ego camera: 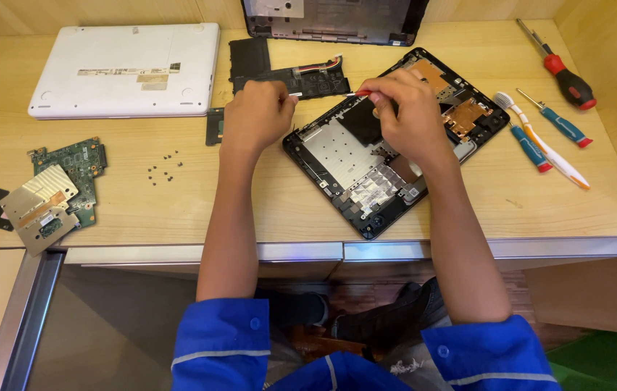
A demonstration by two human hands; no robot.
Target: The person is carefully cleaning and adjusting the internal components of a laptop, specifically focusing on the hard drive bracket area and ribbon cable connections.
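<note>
An opened black laptop base (366,174) lies tilted on the wooden desk, its metal shielding and copper parts exposed. My right hand (410,116) is over its upper middle, closed on a small red-handled tool (357,93) whose tip points left. My left hand (256,116) hovers just left of the base with fingers curled together near the tool's tip; whether it pinches anything I cannot tell. A black battery pack (301,78) with coloured wires lies just beyond both hands.
A white laptop cover (127,69) lies at the back left. A green circuit board with a heat sink (55,192) sits at the left edge, several loose screws (165,166) beside it. Screwdrivers (565,76) and a toothbrush (540,141) lie right. Another black laptop shell (334,22) rests behind.
</note>
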